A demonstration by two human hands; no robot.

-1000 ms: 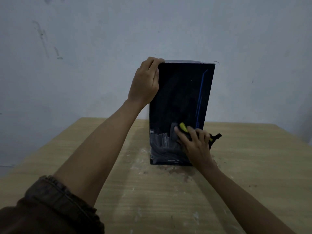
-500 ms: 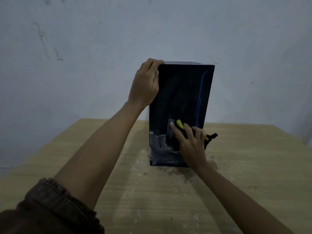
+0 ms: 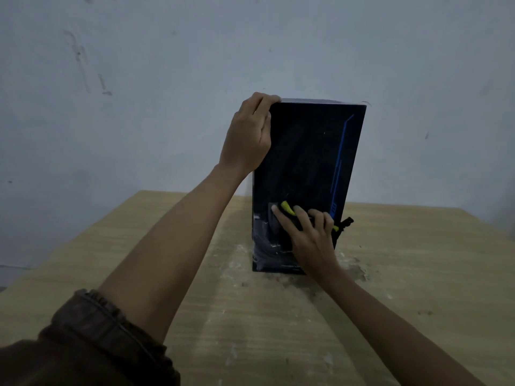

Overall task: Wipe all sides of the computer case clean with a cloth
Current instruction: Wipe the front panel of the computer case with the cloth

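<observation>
The case (image 3: 306, 162) stands upright toward the back of the counter (image 3: 418, 274); the left hand (image 3: 249, 135) clamps its top left corner, fingers curled over the edge, to steady it. The right hand (image 3: 309, 232), fingers spread and nearly straight, presses the cloth (image 3: 287, 208) flat on the lower near face, so the wiping of this side appears to be in hand. The next move probably calls for firm strokes across the smeared lower panel, then turning the case for the other sides.

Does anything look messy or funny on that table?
Yes. The wooden table has whitish, scuffed patches around the foot of the computer case, and the case's lower front shows greyish smears. The case itself stands upright.
</observation>
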